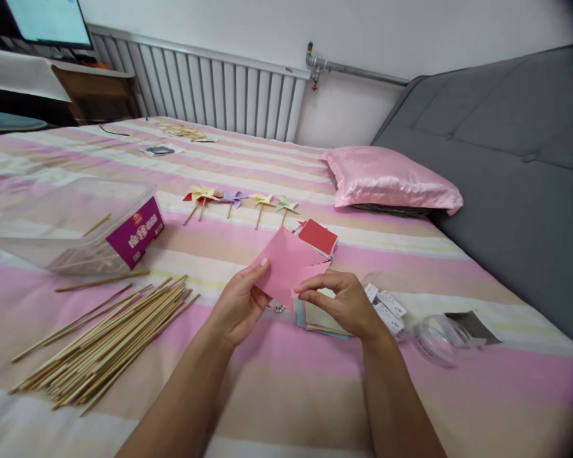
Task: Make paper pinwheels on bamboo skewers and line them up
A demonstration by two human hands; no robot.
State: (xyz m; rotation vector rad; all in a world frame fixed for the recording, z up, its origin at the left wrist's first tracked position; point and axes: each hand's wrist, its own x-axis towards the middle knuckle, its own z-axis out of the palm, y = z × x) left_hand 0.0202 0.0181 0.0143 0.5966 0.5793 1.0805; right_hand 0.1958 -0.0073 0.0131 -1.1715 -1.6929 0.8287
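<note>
Currently both hands, left hand (pixel 239 305) and right hand (pixel 344 302), pinch the pink paper square (pixel 286 264) above the paper stack (pixel 315 318) on the bed (pixel 286 381); best keep edges aligned, creasing firmly.

The pink paper sheet (pixel 286 264) is a plain square — held tilted, one corner pointing down, just above the stack of coloured papers (pixel 318 318) on the bed. It is flat and matte — its lower right edge slightly folded.
</note>
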